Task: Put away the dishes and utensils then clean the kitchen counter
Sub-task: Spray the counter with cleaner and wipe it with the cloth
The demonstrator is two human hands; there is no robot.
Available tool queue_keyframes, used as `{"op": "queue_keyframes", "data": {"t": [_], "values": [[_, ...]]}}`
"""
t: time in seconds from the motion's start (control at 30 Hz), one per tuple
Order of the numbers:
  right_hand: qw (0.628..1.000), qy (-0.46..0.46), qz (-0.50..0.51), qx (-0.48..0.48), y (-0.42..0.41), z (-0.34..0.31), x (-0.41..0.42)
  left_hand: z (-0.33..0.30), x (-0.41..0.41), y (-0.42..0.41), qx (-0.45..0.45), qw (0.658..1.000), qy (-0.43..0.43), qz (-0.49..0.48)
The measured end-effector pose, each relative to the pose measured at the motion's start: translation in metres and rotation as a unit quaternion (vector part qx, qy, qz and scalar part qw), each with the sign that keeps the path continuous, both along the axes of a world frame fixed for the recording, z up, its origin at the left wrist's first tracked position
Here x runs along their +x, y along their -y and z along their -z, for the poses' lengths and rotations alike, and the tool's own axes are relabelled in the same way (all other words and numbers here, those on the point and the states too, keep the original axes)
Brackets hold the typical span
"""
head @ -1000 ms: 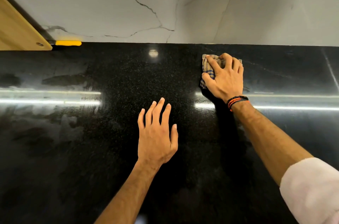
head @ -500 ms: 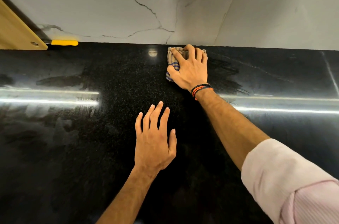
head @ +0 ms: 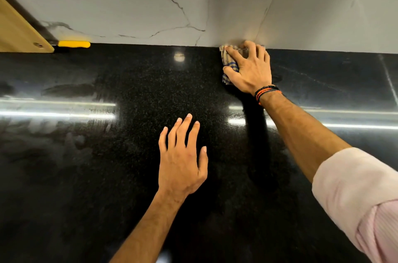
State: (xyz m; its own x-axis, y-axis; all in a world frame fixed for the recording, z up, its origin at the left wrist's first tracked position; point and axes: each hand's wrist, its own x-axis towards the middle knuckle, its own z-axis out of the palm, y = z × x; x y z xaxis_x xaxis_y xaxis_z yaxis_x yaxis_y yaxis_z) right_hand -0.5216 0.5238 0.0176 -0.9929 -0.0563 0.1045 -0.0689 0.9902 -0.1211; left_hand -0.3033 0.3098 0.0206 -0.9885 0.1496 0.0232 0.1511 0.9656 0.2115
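Two hands: right hand (head: 251, 68) fingers curl round cloth (head: 228, 64) on counter (head: 107, 155); left hand (head: 181, 159) fingers straight.

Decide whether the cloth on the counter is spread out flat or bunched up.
Bunched up. The cloth is crumpled under the right hand, whose fingers curl over it against the wall; only a small wad shows.

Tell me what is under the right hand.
A checked cloth lies under the right hand, pressed onto the black counter at the foot of the marble wall. Only its left edge shows; the rest, and the counter beneath, is covered.
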Motion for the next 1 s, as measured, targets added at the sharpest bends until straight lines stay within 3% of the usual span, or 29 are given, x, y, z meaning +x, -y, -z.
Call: {"op": "queue_keyframes", "data": {"t": [0.3, 0.6, 0.73, 0.9, 1.0], "values": [[1.000, 0.006, -0.005, 0.011, -0.007, -0.004, 0.064, 0.002, 0.002, 0.000, -0.003, 1.000, -0.023, 0.001], [1.000, -0.001, -0.005, 0.007, -0.007, -0.005, 0.207, 0.004, 0.011, -0.004, -0.026, 0.999, -0.025, 0.012], [1.000, 0.011, -0.014, -0.005, 0.001, -0.008, 0.267, -0.008, 0.030, -0.015, 0.011, 0.999, -0.032, 0.007], [0.999, 0.016, -0.022, -0.036, 0.008, -0.009, 0.348, -0.023, 0.105, -0.053, 0.150, 0.978, -0.036, 0.141], [0.999, 0.022, -0.031, -0.021, 0.008, -0.008, 0.392, -0.016, 0.157, -0.067, 0.164, 0.964, 0.001, 0.210]]}}
